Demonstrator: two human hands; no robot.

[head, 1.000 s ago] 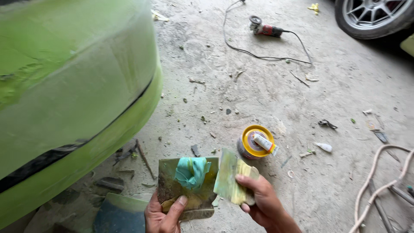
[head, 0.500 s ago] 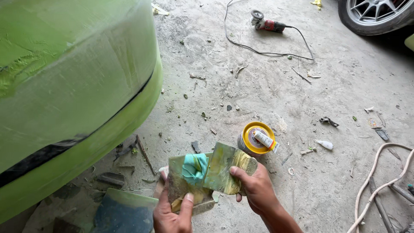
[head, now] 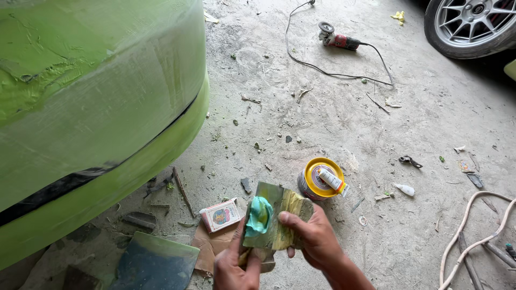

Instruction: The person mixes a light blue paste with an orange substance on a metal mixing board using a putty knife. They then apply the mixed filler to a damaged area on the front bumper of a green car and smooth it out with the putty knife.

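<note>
Since a second ago the right hand (head: 314, 241) has slid its scraper (head: 287, 212) onto the left hand's (head: 234, 268) board (head: 263, 223), fingers clamped on each, mixing the green putty (head: 259, 215) just beside the tin (head: 318, 180); next comes steady, flat folding strokes.

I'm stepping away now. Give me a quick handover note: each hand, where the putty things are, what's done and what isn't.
Left hand: holds the mixing board from below, thumb beside the green putty blob.
Right hand: presses a spreader blade flat on the board.
Yellow-lidded can, small tube on its lid, on the floor just beyond.
Done: putty is on the board.
Left: green car panel shows rough filler.
</note>
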